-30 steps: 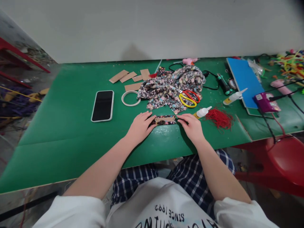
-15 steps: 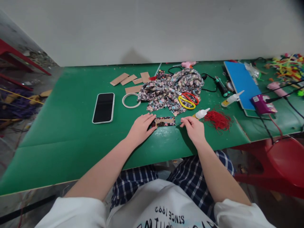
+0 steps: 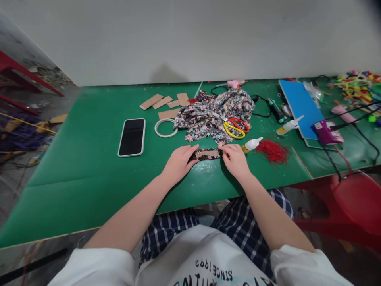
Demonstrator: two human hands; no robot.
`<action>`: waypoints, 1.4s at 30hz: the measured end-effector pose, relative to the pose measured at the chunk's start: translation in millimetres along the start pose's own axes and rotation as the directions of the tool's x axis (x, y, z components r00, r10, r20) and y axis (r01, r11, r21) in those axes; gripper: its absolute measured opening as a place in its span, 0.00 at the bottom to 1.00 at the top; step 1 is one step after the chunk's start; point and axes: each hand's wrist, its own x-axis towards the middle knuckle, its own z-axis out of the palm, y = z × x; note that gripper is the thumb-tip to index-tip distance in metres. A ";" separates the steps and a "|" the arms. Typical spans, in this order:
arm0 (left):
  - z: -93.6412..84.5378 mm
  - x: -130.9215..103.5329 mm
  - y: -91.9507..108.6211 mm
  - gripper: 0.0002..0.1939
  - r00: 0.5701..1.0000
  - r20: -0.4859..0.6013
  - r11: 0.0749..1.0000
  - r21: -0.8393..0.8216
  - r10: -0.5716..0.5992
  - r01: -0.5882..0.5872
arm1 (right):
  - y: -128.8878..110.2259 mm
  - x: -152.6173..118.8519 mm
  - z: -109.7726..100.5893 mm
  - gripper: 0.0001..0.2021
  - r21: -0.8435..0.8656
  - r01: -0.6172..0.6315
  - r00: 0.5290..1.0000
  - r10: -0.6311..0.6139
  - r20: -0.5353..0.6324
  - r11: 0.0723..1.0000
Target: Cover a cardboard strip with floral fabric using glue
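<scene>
A small cardboard strip with floral fabric folded over its edges lies on the green table in front of me. My left hand grips its left end between thumb and fingers. At its right end, my right hand has its fingers and thumb closed on the edge. Just beyond lies a crumpled floral cloth, with scissors with red and yellow handles on top. A glue bottle lies by my right hand, and a tangle of red thread is to its right.
A phone and a tape roll lie to the left, with several cardboard pieces behind them. On the right are a second glue bottle, a blue board, a purple box with cables, and pink glue guns.
My right hand has moved left and taken hold of the strip's right end, where it was apart from it before. My left hand stays at the left end.
</scene>
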 end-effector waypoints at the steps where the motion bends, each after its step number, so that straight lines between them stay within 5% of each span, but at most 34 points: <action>1: 0.2 0.0 -0.2 0.26 1.000 -0.002 1.000 -0.006 0.002 -0.002 | -0.9 -0.3 0.2 0.15 -0.004 0.006 1.000 -0.006 0.005 1.000; 6: 1.4 0.4 -2.2 0.26 1.000 -0.022 0.999 -0.049 0.020 -0.022 | -4.3 -0.2 -2.3 0.14 0.005 0.034 0.999 -0.035 0.038 0.999; 20: -1.9 -3.4 4.2 0.29 0.995 -0.091 0.976 -0.210 0.041 -0.060 | -8.6 26.3 4.8 0.08 0.225 -0.131 0.991 0.127 0.032 0.966; 31: -4.7 -3.1 4.6 0.29 0.999 -0.025 0.972 -0.232 -0.040 0.033 | -3.3 19.6 -11.3 0.17 0.435 -0.439 0.866 0.499 -0.028 0.786; 42: -5.5 -2.4 -0.2 0.29 0.994 -0.021 0.975 -0.196 -0.110 0.104 | 7.6 14.1 -3.5 0.11 0.660 -0.343 0.892 0.452 0.006 0.669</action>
